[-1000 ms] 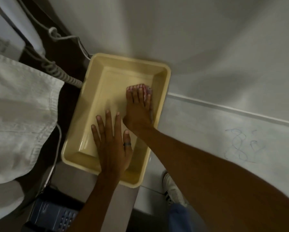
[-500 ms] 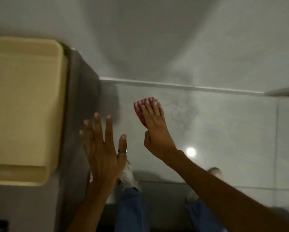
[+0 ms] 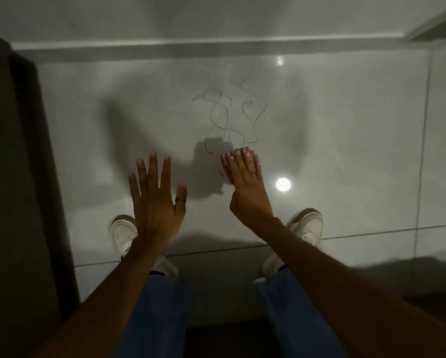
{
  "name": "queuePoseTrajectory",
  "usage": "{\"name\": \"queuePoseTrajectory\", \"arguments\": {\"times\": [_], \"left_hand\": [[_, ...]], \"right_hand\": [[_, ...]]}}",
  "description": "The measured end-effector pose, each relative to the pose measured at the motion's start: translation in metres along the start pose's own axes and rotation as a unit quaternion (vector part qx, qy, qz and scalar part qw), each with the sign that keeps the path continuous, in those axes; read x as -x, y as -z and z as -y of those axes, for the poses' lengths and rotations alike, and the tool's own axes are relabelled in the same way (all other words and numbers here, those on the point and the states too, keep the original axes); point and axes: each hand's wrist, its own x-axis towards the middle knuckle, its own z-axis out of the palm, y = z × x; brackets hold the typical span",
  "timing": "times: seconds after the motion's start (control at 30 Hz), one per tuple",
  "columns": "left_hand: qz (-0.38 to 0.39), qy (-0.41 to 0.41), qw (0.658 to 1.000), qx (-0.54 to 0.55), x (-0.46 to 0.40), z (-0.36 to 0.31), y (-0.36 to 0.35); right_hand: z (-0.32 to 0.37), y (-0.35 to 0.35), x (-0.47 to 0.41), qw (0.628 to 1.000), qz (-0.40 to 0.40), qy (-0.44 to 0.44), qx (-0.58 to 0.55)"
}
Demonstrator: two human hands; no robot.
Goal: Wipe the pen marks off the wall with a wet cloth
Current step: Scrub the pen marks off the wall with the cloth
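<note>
Blue looping pen marks (image 3: 228, 117) run across a glossy pale tiled wall (image 3: 333, 130). My right hand (image 3: 247, 184) presses a red-and-white striped cloth (image 3: 226, 161) flat against the wall at the lower end of the marks; only the cloth's left and top edges show past my fingers. My left hand (image 3: 156, 197) is held up with fingers spread, a ring on one finger, to the left of the cloth and holding nothing. Whether it touches the wall I cannot tell.
A dark cabinet side (image 3: 22, 177) fills the left edge. Below, my white shoes (image 3: 121, 233) and blue trousers (image 3: 154, 313) stand on the floor near the wall's base. A pale ledge (image 3: 216, 46) runs across the wall above the marks.
My view has swung right from the yellow basin to the wall. My right hand carried the cloth out of the basin and onto the lower marks. My left hand left the basin too.
</note>
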Motion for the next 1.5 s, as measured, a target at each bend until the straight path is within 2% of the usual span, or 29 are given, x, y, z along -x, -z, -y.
{"name": "queuePoseTrajectory", "arguments": {"times": [0.1,0.23,0.3,0.4,0.5,0.53,0.63,0.67,0.77,0.8,0.87,0.9,0.97,1.0,1.1,1.2,1.23,1.27,1.33,1.4,1.43,1.5], "left_hand": [[0.025,-0.017,0.999,-0.019,-0.032,0.011,-0.052],[0.006,-0.010,1.000,-0.021,-0.068,0.028,-0.114],[-0.007,-0.015,1.000,-0.018,-0.084,0.033,-0.137],[-0.058,-0.011,0.998,-0.024,-0.099,0.035,-0.163],[-0.109,-0.010,0.993,-0.038,-0.101,0.040,-0.180],[-0.119,-0.013,0.992,-0.041,-0.102,0.042,-0.183],[-0.128,-0.020,0.991,-0.033,-0.103,0.043,-0.185],[-0.130,-0.020,0.991,-0.030,-0.103,0.042,-0.185],[-0.136,-0.020,0.990,-0.018,-0.101,0.042,-0.185],[-0.140,-0.023,0.990,-0.015,-0.101,0.042,-0.185],[-0.152,-0.028,0.988,-0.011,-0.102,0.042,-0.185],[-0.157,-0.027,0.987,-0.009,-0.102,0.041,-0.185],[-0.160,-0.022,0.987,-0.005,-0.103,0.043,-0.185],[-0.162,-0.023,0.987,-0.003,-0.103,0.043,-0.186],[-0.163,-0.028,0.986,0.002,-0.104,0.041,-0.185],[-0.163,-0.024,0.986,0.007,-0.103,0.042,-0.184],[-0.165,-0.024,0.986,0.007,-0.103,0.041,-0.184],[-0.164,-0.027,0.986,0.008,-0.104,0.040,-0.184],[-0.164,-0.029,0.986,0.010,-0.104,0.040,-0.181],[-0.167,-0.031,0.985,0.011,-0.102,0.040,-0.179],[-0.169,-0.031,0.985,0.012,-0.102,0.039,-0.179],[-0.164,-0.030,0.986,0.015,-0.103,0.038,-0.179]], "right_hand": [[-0.049,-0.026,-0.032,1.000,-0.024,-0.015,-0.002],[-0.085,-0.075,-0.054,0.998,0.021,-0.027,0.053],[-0.091,-0.092,-0.060,0.995,-0.027,-0.021,0.088],[-0.105,-0.092,-0.085,0.989,-0.122,-0.017,0.084],[-0.105,-0.089,-0.111,0.971,-0.197,-0.108,0.085],[-0.102,-0.092,-0.115,0.970,-0.201,-0.095,0.098],[-0.113,-0.092,-0.115,0.968,-0.157,0.109,0.165],[-0.121,-0.087,-0.116,0.962,-0.160,0.133,0.175],[-0.120,-0.080,-0.119,0.969,-0.199,0.014,0.146],[-0.116,-0.083,-0.117,0.969,-0.191,0.034,0.154],[-0.118,-0.090,-0.113,0.958,-0.169,0.133,0.188],[-0.120,-0.089,-0.112,0.958,-0.177,0.130,0.183],[-0.112,-0.088,-0.112,0.967,-0.205,0.029,0.147],[-0.106,-0.093,-0.110,0.967,-0.203,0.023,0.154],[-0.102,-0.102,-0.103,0.958,-0.168,0.142,0.186],[-0.092,-0.102,-0.105,0.967,-0.217,0.027,0.134],[-0.084,-0.108,-0.104,0.967,-0.208,0.041,0.141],[-0.079,-0.118,-0.100,0.964,-0.182,0.101,0.164],[-0.082,-0.123,-0.095,0.935,-0.117,0.256,0.214],[-0.098,-0.101,-0.113,0.907,-0.101,0.333,0.238],[-0.105,-0.091,-0.127,0.910,-0.123,0.318,0.236],[-0.102,-0.081,-0.144,0.941,-0.187,0.191,0.209]]}}
